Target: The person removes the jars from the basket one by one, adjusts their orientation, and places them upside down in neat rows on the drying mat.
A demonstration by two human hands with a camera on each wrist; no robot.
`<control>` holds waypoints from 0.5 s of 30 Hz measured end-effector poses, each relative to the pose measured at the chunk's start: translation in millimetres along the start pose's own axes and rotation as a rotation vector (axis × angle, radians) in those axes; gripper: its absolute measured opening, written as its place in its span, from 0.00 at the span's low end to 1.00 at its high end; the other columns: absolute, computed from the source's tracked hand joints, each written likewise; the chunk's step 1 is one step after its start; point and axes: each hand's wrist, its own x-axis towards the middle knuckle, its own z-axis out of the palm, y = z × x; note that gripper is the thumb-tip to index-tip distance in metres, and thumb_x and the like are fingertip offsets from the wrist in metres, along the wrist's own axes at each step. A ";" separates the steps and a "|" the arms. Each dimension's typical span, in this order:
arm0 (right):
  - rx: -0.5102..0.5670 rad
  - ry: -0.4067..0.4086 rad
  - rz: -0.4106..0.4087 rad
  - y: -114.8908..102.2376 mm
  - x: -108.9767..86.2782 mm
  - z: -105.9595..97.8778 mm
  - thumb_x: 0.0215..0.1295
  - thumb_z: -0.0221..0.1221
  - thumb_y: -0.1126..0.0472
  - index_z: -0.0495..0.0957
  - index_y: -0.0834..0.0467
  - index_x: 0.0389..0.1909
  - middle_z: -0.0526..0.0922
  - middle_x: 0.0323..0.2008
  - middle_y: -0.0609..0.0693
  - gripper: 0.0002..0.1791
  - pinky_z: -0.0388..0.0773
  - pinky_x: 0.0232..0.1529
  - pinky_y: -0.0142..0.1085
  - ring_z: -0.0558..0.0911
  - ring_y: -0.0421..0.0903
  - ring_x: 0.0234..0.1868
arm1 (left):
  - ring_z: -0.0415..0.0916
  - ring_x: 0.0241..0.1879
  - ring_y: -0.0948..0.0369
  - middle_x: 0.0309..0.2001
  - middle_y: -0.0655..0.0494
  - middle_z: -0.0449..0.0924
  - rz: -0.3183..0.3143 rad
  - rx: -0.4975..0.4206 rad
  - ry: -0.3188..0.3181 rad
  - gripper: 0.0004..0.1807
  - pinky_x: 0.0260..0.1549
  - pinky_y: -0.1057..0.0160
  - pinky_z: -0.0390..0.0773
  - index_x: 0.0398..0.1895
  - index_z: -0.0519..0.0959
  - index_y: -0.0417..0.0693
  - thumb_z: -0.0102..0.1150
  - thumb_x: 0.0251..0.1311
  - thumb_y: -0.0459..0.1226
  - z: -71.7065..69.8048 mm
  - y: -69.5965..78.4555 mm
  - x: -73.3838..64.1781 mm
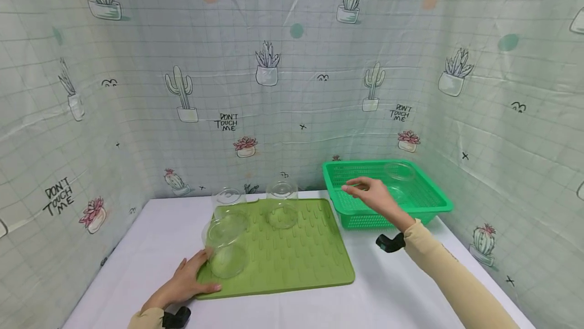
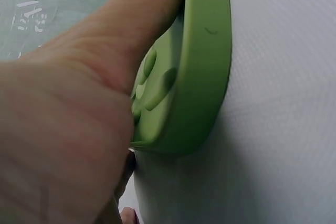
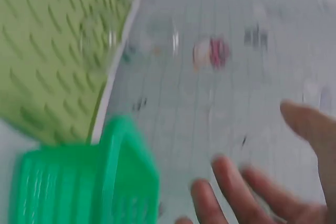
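My left hand (image 1: 184, 278) rests at the front left corner of the green drying mat (image 1: 292, 263), its thumb on the raised edge and its fingers spread along the left side. The fingertips are right beside a clear cup (image 1: 229, 263) on the mat. Behind it stand a second clear cup (image 1: 229, 212) at the back left and a third clear cup (image 1: 282, 207) at the back middle. Over the left side of the green basket (image 1: 388, 220), my right hand (image 1: 371, 194) hovers with loosely bent fingers and nothing in them. Another clear cup (image 1: 399, 182) sits inside that basket.
The mat and basket stand on a white-covered table (image 1: 315, 308), basket at the back right. A cactus-print curtain (image 1: 292, 90) hangs close behind them and along both sides. A dark camera is strapped to each wrist.
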 end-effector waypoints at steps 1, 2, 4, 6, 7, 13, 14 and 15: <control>0.031 0.018 0.045 5.1 5.5 -7.6 0.62 0.58 0.36 0.67 0.57 0.66 0.76 0.59 0.61 0.40 0.75 0.57 0.53 0.77 0.60 0.59 | 0.51 0.70 0.33 0.70 0.29 0.56 0.003 0.001 0.007 0.56 0.63 0.26 0.40 0.71 0.56 0.29 0.72 0.46 0.53 -1.0 -1.4 -1.3; 0.059 0.041 0.089 10.1 11.0 -14.6 0.61 0.58 0.35 0.62 0.59 0.69 0.73 0.61 0.63 0.43 0.73 0.59 0.54 0.75 0.61 0.61 | 0.51 0.70 0.33 0.70 0.29 0.56 0.008 0.010 0.015 0.56 0.63 0.26 0.41 0.70 0.57 0.29 0.72 0.46 0.53 -1.8 -2.6 -2.3; 0.127 0.103 0.171 22.9 22.1 -26.8 0.61 0.58 0.33 0.50 0.60 0.74 0.67 0.66 0.66 0.51 0.70 0.62 0.54 0.71 0.62 0.64 | 0.52 0.69 0.33 0.69 0.28 0.57 0.016 0.018 0.030 0.56 0.62 0.25 0.42 0.70 0.57 0.28 0.72 0.46 0.53 -3.1 -4.2 -3.8; 0.181 0.194 0.230 35.4 31.4 -34.7 0.61 0.58 0.34 0.40 0.60 0.76 0.62 0.69 0.67 0.56 0.67 0.65 0.55 0.67 0.63 0.66 | 0.52 0.69 0.32 0.69 0.27 0.57 0.017 0.023 0.036 0.56 0.62 0.25 0.43 0.70 0.57 0.27 0.72 0.45 0.53 -3.6 -5.1 -4.6; 0.200 0.242 0.251 41.7 35.8 -37.9 0.61 0.58 0.34 0.36 0.60 0.76 0.60 0.70 0.67 0.58 0.67 0.65 0.55 0.66 0.64 0.67 | 0.52 0.69 0.32 0.69 0.27 0.57 0.011 0.023 0.036 0.56 0.62 0.25 0.43 0.70 0.57 0.27 0.72 0.45 0.53 -3.5 -5.1 -4.7; 0.273 0.422 0.365 65.5 59.3 -47.9 0.58 0.57 0.31 0.23 0.58 0.75 0.39 0.75 0.67 0.65 0.56 0.71 0.57 0.48 0.65 0.75 | 0.50 0.70 0.32 0.70 0.28 0.56 -0.040 0.002 0.014 0.57 0.63 0.26 0.39 0.71 0.55 0.28 0.71 0.46 0.54 -3.7 -3.2 -5.0; 0.296 0.425 0.390 67.7 63.1 -49.1 0.58 0.57 0.31 0.20 0.58 0.74 0.34 0.75 0.67 0.66 0.53 0.72 0.57 0.44 0.64 0.76 | 0.50 0.70 0.32 0.70 0.28 0.55 -0.040 0.005 0.013 0.57 0.63 0.26 0.40 0.71 0.55 0.28 0.71 0.46 0.54 -4.0 -3.2 -5.0; 0.328 0.421 0.421 69.6 66.8 -50.7 0.57 0.57 0.30 0.17 0.58 0.73 0.28 0.75 0.67 0.68 0.49 0.73 0.57 0.38 0.64 0.76 | 0.50 0.70 0.32 0.70 0.28 0.56 -0.038 0.011 0.015 0.57 0.63 0.26 0.40 0.71 0.56 0.28 0.71 0.46 0.54 -4.4 -3.4 -5.2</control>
